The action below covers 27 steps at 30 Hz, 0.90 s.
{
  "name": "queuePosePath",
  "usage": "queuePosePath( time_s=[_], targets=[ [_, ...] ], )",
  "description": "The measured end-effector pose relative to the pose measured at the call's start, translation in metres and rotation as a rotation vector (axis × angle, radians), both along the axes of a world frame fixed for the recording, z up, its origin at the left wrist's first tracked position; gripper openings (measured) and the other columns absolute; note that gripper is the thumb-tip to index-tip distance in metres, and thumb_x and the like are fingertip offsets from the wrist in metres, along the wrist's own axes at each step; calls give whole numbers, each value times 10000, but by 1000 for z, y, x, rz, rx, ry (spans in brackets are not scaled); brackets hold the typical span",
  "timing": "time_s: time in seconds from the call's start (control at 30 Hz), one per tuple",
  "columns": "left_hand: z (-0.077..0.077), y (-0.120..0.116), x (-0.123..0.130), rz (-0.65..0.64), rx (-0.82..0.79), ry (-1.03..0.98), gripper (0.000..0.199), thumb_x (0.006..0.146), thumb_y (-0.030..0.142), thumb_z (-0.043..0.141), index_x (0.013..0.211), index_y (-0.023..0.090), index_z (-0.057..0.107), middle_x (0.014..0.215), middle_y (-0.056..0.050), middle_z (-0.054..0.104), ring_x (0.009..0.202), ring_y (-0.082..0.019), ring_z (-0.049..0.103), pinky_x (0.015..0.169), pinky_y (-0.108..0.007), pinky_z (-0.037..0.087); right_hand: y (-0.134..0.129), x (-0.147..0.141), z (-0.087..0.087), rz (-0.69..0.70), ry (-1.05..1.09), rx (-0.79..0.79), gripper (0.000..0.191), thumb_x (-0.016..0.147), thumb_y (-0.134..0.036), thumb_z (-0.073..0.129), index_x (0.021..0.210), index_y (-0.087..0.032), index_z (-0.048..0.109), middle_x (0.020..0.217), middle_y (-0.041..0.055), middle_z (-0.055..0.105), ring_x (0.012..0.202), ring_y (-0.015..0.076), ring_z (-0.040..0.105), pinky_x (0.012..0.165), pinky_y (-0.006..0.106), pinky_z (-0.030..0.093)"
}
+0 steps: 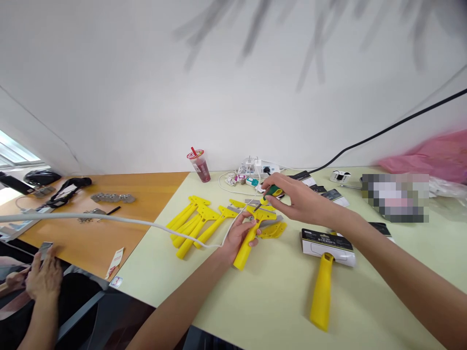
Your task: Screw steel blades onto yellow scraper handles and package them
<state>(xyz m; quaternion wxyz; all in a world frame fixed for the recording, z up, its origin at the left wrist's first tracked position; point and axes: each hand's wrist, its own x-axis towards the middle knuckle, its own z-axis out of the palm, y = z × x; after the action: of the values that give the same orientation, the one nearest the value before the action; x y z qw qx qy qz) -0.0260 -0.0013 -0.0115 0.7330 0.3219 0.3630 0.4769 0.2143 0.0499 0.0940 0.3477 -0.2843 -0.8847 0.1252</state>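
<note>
Wrapped round the neck of a yellow scraper (243,250) is my left hand (238,236), with the scraper's handle pointing toward me. My right hand (292,197) grips a green and yellow screwdriver (272,191) from above, its shaft slanting down to the scraper's head. Small metal pieces show at my left fingertips. Several other yellow scrapers (200,214) lie left of my hands. Yellow plastic parts (274,230) and grey blades (274,220) are just beyond the held scraper. A scraper with a yellow handle (321,291) and a packaged head (328,246) lies to the right.
A red drink cup (200,166) and a power strip (257,166) stand by the wall. A white cable (146,221) crosses in front of my left hand. At the left, another person's hands (45,277) hold a small object beside an orange table (146,194). Pink plastic (434,158) lies back right.
</note>
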Motion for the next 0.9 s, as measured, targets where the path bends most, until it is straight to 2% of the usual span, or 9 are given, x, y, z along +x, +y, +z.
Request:
queuePosePath(
  time_s=[0.17,0.33,0.47,0.6,0.7,0.8,0.9],
  targets=[
    [1,6,-7,9,2,6,589,736,335,995,1221,366,662,1150,-86,785,890,-247,784,473,-229,467,1,-3,-1,39,26,-51,192,1137,-304,515,1323,-290,560,1307,111,702,1157,295,731,967,467,571],
    [-1,8,-10,0,-3,10,541,772,334,974,1218,347,668,1185,-90,788,924,-256,782,500,-225,477,3,-4,-3,-1,23,-9,175,1153,-407,557,1272,-287,601,1228,89,738,1040,273,741,867,419,562],
    [-1,4,-6,-23,-29,34,513,799,340,951,1228,332,670,1173,-94,786,903,-245,778,478,-205,449,4,-1,-2,-47,3,-7,232,1147,-476,565,1260,-276,594,1260,112,733,1006,280,736,848,424,556],
    [1,-1,-5,-48,-34,68,440,844,363,912,1217,415,686,1200,-65,803,971,-290,792,475,-221,464,2,1,3,-96,-40,-109,277,1162,-536,499,1261,-283,552,1305,111,722,1008,287,731,855,448,550],
    [0,-1,-6,-51,-33,98,435,857,391,902,1225,461,683,1211,-48,806,1013,-309,794,472,-229,473,0,1,5,-68,-55,-143,236,1164,-489,477,1277,-286,523,1334,112,702,1092,297,727,925,469,558],
    [-2,2,-5,-44,-27,79,480,839,370,915,1249,409,669,1233,-76,789,962,-270,792,463,-207,460,-3,1,5,-23,-62,-156,211,1148,-396,475,1328,-289,499,1381,127,673,1218,314,704,1009,494,561],
    [-3,3,-5,-35,-23,61,500,818,352,933,1233,381,658,1211,-81,775,919,-249,787,460,-203,452,-4,0,5,-11,-40,-156,232,1141,-371,475,1358,-290,497,1401,141,665,1242,321,700,1033,521,570]
  ],
)
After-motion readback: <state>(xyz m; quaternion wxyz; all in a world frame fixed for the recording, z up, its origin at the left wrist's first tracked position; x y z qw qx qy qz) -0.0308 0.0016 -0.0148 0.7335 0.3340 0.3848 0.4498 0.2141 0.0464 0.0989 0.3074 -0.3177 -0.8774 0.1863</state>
